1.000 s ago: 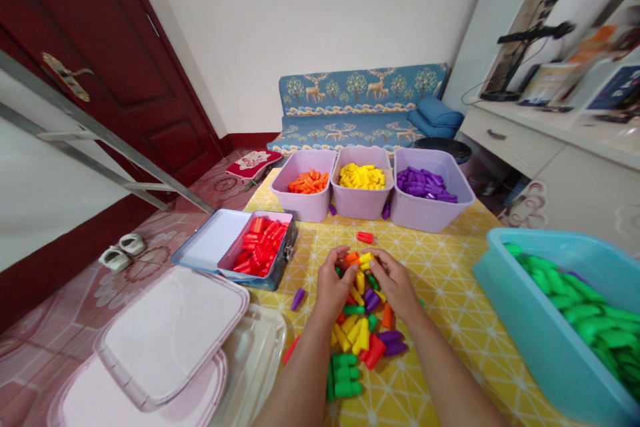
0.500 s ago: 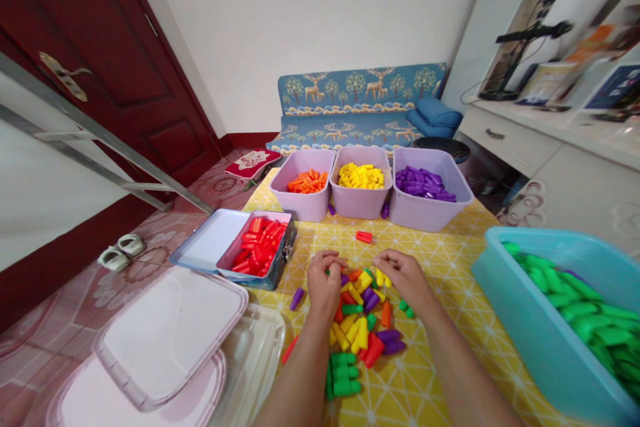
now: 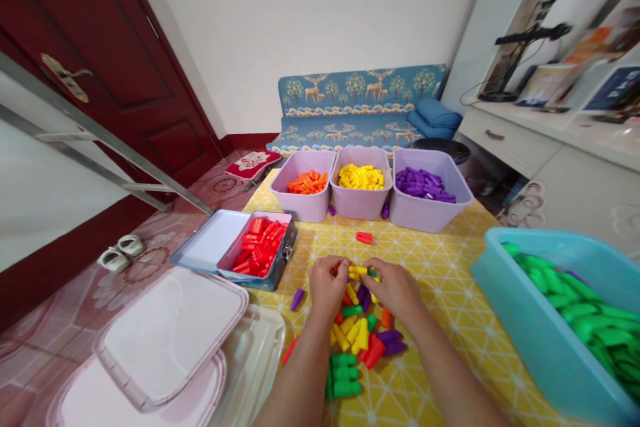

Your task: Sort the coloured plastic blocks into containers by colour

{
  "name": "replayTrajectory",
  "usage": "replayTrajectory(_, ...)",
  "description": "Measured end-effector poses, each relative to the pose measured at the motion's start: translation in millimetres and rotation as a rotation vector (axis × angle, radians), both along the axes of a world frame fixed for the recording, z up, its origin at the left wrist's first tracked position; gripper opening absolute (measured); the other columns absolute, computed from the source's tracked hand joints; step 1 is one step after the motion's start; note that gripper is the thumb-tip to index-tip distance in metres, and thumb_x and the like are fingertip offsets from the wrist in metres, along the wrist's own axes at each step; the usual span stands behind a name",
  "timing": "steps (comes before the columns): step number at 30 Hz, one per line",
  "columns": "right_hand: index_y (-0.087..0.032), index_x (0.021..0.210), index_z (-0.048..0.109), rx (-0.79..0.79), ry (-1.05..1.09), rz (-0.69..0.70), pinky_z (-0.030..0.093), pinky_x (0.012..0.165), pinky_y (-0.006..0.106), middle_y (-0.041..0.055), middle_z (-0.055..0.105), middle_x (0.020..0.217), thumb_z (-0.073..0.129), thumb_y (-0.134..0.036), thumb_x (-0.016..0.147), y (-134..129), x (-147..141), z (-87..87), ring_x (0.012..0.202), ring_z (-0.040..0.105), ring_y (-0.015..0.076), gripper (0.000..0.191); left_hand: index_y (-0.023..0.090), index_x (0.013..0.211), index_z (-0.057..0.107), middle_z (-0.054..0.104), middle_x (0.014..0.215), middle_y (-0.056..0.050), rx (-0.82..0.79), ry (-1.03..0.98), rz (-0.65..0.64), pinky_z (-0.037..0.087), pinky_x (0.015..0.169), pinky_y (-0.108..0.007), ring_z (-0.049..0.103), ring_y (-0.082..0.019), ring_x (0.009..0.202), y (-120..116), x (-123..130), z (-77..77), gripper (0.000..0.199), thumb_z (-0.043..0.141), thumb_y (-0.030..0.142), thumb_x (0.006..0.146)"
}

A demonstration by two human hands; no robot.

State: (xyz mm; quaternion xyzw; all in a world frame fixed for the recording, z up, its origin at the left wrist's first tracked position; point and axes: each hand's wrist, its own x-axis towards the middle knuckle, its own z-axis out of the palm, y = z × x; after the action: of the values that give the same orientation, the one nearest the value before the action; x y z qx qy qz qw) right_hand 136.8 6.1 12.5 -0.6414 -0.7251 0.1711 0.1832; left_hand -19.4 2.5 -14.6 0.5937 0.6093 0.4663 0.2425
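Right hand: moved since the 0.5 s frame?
Yes. The right hand has shifted left: its fingertips now sit nearly below the loose red piece, where earlier they were to its right.

Smooth plastic pegs (image 3: 361, 335) — glossy

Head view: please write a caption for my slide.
Left hand and right hand touch colored plastic pieces on a yellow tablecloth, below three lilac bins.

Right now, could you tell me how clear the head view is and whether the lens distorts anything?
In the head view, the wide lens warps the edges, so the door leans and the tub looks stretched. The light is soft and even, with faint shadows by the left hand and right hand. The blocks look fairly sharp.
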Motion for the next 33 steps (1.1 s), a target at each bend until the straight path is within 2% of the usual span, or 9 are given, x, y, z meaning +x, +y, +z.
replayTrajectory(4,-0.023,0.088,0.068,-0.016,0.317,-0.02,0.031,0.05,0.024,-0.0023,0.057,0.055,0.057,-0.043,0.08,5.2,-0.1,-15.7,0.052,0.052,0.015,0.024,0.023,0.094,0.075,0.074,0.094,-0.005,0.013,-0.038,-0.026,0.045,0.087,-0.036,0.064,-0.023,0.093,0.0,1.8,-2.3,0.021,0.063,0.033,0.08)
replayTrajectory(9,-0.019,0.092,0.063,-0.077,0.651,0.016,0.038,0.051,0.024,-0.0025,0.06,0.059,0.057,-0.047,0.08,8.5,0.3,-25.4,0.053,0.054,0.0143,0.031,0.018,0.096,0.073,0.073,0.096,-0.009,-0.019,-0.194,-0.035,0.049,0.084,-0.035,0.065,-0.023,0.09,1.4,4.4,-7.4,0.026,0.067,0.033,0.077)
replayTrajectory(13,-0.019,0.093,0.067,-0.063,0.51,0.005,0.04,0.053,0.026,-0.0006,0.063,0.062,0.059,-0.044,0.079,9.5,5.5,-22.4,0.055,0.055,0.0153,0.029,0.014,0.09,0.071,0.072,0.084,-0.007,-0.047,-0.396,-0.019,0.051,0.074,-0.03,0.066,-0.02,0.078,1.7,5.1,-5.2,0.024,0.063,0.033,0.079)
replayTrajectory(16,-0.021,0.086,0.073,-0.015,0.324,0.038,0.042,0.06,0.028,0.0027,0.067,0.074,0.066,-0.035,0.074,9.8,13.3,-14.8,0.062,0.057,0.0162,0.019,0.014,0.089,0.071,0.072,0.084,-0.007,-0.053,-0.45,-0.019,0.05,0.076,-0.029,0.065,-0.02,0.082,1.8,4.7,-3.2,0.025,0.058,0.034,0.082)
replayTrajectory(19,-0.023,0.087,0.075,0.046,0.248,0.092,0.045,0.07,0.031,0.0051,0.068,0.086,0.072,-0.032,0.069,8.5,18.3,-4.2,0.076,0.061,0.0195,0.021,0.014,0.088,0.072,0.073,0.087,-0.007,-0.061,-0.426,-0.021,0.05,0.079,-0.03,0.065,-0.022,0.088,2.1,4.2,-2.9,0.025,0.058,0.034,0.082)
replayTrajectory(22,-0.024,0.099,0.072,0.062,0.31,0.123,0.047,0.08,0.034,0.0054,0.069,0.099,0.075,-0.031,0.065,5.8,14.5,4.1,0.091,0.062,0.022,0.035,0.015,0.087,0.073,0.073,0.086,-0.007,-0.06,-0.374,-0.029,0.049,0.079,-0.031,0.065,-0.021,0.086,1.8,4.0,-1.9,0.025,0.059,0.034,0.081)
replayTrajectory(25,-0.024,0.115,0.065,-0.018,0.433,0.093,0.05,0.076,0.033,0.0034,0.072,0.096,0.073,-0.029,0.067,2.9,2.8,5.0,0.08,0.064,0.019,0.049,0.015,0.087,0.074,0.073,0.086,-0.007,-0.057,-0.329,-0.054,0.049,0.079,-0.031,0.065,-0.02,0.082,0.5,4.8,1.6,0.023,0.061,0.033,0.08)
replayTrajectory(30,-0.022,0.098,0.07,0.004,0.566,0.085,0.051,0.069,0.03,0.0038,0.073,0.09,0.059,-0.025,0.074,1.4,-7.4,-3.1,0.07,0.064,0.0167,0.026,0.014,0.085,0.073,0.072,0.081,-0.006,-0.067,-0.371,-0.086,0.049,0.074,-0.029,0.064,-0.018,0.075,-1.0,6.2,6.5,0.022,0.062,0.033,0.08)
replayTrajectory(33,-0.02,0.093,0.071,-0.041,0.61,0.12,0.051,0.065,0.029,0.0042,0.073,0.087,0.059,-0.023,0.072,4.8,2.0,0.3,0.071,0.066,0.0177,0.024,0.014,0.088,0.072,0.072,0.085,-0.007,-0.041,-0.413,-0.046,0.049,0.077,-0.029,0.065,-0.019,0.08,0.2,5.6,5.4,0.024,0.058,0.034,0.083)
